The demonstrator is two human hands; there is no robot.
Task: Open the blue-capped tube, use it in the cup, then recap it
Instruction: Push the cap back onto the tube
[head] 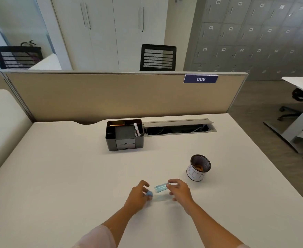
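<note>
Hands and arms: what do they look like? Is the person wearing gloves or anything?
No gloves. The left hand and the right hand are both bare, and so are the forearms. No rings, watch or bracelet can be seen. Near the bottom edge of the picture each arm comes out of a pale pink sleeve, plain and without any pattern; only a small corner of the right one shows.

A pale desk fills the lower view; a beige partition stands along its far edge, with a blue "009" sign at about 1 o'clock; beyond it, at 12 o'clock, a black mesh chair faces white cupboards; a second mesh chair sits at 10 o'clock; grey lockers cover the wall at 2 o'clock; grey-brown floor and another desk lie at 3 o'clock; the light is soft and even.
</note>
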